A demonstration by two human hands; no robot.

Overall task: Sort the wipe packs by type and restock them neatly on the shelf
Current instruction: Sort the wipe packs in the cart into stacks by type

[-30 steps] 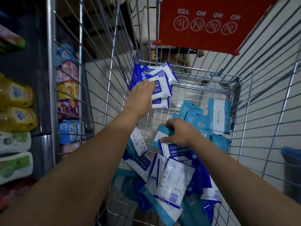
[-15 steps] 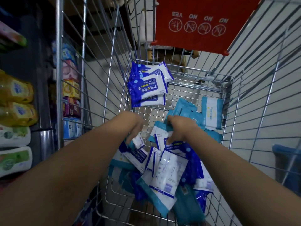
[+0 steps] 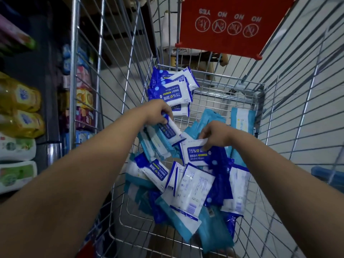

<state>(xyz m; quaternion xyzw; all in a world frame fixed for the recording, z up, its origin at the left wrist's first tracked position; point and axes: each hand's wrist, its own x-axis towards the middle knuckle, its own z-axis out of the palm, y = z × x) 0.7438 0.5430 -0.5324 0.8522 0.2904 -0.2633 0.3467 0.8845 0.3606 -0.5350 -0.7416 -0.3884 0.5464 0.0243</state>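
Both arms reach into a wire shopping cart [image 3: 260,94] full of wipe packs. My left hand [image 3: 158,112] grips a dark blue and white alcohol wipe pack [image 3: 170,131] lifted off the heap. My right hand [image 3: 216,135] pinches the top edge of another dark blue 75% alcohol wipe pack [image 3: 197,154]. A sorted stack of dark blue packs [image 3: 173,90] leans in the cart's far left corner. Light blue packs [image 3: 242,120] lie at the far right. A mixed pile [image 3: 188,192] of both kinds fills the near end.
A red child-seat flap [image 3: 229,25] with warning icons hangs over the cart's far end. Store shelves on the left hold yellow refill pouches [image 3: 20,108], green and white wipe packs [image 3: 16,161] and coloured boxes [image 3: 83,101]. Pale floor lies to the right, with a blue object [image 3: 331,175].
My left hand came back from the far stack, dipped into the pile and now lifts a dark blue pack. My right hand shifted from the light blue packs to pinching a dark blue pack.
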